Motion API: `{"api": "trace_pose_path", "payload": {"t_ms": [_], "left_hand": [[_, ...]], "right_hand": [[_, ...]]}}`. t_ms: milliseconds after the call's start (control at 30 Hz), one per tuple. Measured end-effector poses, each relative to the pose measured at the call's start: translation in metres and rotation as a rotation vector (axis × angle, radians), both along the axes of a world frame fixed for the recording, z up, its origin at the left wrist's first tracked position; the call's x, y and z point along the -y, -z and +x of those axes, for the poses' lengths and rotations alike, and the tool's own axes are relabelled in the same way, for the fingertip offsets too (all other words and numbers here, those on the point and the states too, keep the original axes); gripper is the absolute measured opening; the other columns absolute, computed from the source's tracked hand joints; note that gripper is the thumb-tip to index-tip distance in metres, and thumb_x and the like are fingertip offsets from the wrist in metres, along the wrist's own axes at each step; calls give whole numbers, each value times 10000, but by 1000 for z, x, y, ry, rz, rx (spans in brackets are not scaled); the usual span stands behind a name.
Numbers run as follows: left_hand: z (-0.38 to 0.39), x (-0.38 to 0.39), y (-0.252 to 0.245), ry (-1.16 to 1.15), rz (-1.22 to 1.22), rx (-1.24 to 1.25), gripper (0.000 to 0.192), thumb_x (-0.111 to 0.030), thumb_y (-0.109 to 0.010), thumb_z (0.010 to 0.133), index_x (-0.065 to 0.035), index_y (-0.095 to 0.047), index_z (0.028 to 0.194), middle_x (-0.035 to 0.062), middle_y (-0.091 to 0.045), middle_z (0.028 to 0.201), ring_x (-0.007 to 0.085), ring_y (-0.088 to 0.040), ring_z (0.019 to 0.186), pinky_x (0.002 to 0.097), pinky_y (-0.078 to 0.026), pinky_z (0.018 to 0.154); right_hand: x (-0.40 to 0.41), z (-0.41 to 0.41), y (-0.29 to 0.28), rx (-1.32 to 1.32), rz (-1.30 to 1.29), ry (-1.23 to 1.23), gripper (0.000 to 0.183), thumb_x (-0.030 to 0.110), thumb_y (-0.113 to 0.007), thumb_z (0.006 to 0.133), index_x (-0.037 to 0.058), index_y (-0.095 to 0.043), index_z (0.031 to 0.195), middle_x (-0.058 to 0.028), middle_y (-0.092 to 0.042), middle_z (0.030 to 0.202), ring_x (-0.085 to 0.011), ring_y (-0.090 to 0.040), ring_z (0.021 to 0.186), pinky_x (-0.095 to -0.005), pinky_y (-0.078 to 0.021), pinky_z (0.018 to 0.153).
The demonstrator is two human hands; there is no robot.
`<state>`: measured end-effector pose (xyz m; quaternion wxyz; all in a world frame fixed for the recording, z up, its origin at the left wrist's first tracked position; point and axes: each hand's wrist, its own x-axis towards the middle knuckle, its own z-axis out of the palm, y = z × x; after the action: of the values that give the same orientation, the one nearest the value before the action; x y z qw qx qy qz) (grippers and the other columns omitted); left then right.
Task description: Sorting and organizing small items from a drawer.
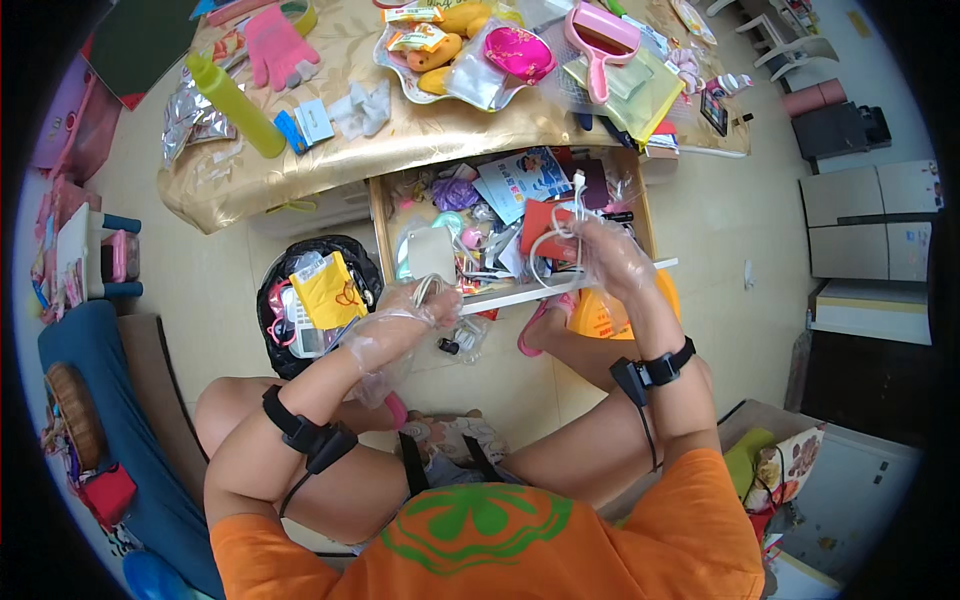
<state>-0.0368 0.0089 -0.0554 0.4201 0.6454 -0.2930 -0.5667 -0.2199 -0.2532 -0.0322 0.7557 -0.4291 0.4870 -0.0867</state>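
Observation:
My left hand (409, 306), in a clear plastic glove, grips a bundled loop of white cable (429, 288) at the drawer's front left corner. Over the drawer's right side, my gloved right hand (613, 251) holds another stretch of white cable (534, 262), with a plug (578, 180) sticking up beyond the fingers. I cannot tell whether both stretches are one cable. Behind the right-hand cable shows a red envelope or card (538, 217). The open drawer (385, 225) is crowded with a white flat box (431, 253), a purple crumpled item (454, 193), a blue printed booklet (523, 184) and small clutter.
On the left stands a black-lined bin (360, 255) holding a yellow envelope (328, 289). An orange bag (600, 315) lies below the drawer's right end. Above is a gold-covered table (337, 169) with a fruit plate (409, 88), yellow-green bottle (236, 109) and pink glove (277, 49).

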Motion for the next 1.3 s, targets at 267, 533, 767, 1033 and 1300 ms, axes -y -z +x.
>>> {"api": "trace_pose_path", "payload": {"t_ms": [267, 533, 767, 1033, 1300], "left_hand": [[10, 17, -26, -218, -218, 293, 183, -236, -586, 966, -53, -607, 970, 24, -630, 848, 95, -562, 807, 277, -464, 765], [32, 28, -57, -499, -493, 671, 155, -137, -576, 964, -11, -625, 1039, 68, -659, 929, 126, -594, 825, 278, -483, 771], [27, 29, -88, -204, -499, 38, 280, -271, -519, 1007, -12, -627, 1001, 87, -655, 905, 140, -614, 833, 296, -500, 762], [43, 21, -67, 87, -469, -542, 245, -240, -678, 910, -48, -585, 1031, 95, -592, 896, 185, -598, 802, 343, -489, 723], [39, 13, -61, -138, -415, -577, 193, -208, -635, 939, -71, -556, 1049, 65, -571, 947, 184, -605, 868, 334, -506, 762]], "right_hand": [[-17, -7, -70, -111, -505, -602, 289, 282, -542, 943, 26, -626, 1047, -78, -625, 894, -156, -598, 797, -291, -481, 734], [-14, -9, -126, -1, -915, -940, 245, 212, -632, 931, 54, -639, 1119, -54, -647, 884, -161, -616, 794, -306, -506, 704], [-38, 6, -118, 337, -941, -1274, 252, 246, -589, 961, 53, -657, 1110, -69, -691, 1022, -227, -658, 885, -337, -528, 760], [-34, 34, -116, 298, -192, -685, 179, 205, -540, 1000, 37, -596, 1019, 45, -473, 740, -35, -424, 616, -207, -370, 550], [-12, 39, -101, 683, -70, -373, 181, 191, -538, 991, 30, -543, 1073, 4, -492, 804, -104, -468, 607, -269, -455, 650]]}}
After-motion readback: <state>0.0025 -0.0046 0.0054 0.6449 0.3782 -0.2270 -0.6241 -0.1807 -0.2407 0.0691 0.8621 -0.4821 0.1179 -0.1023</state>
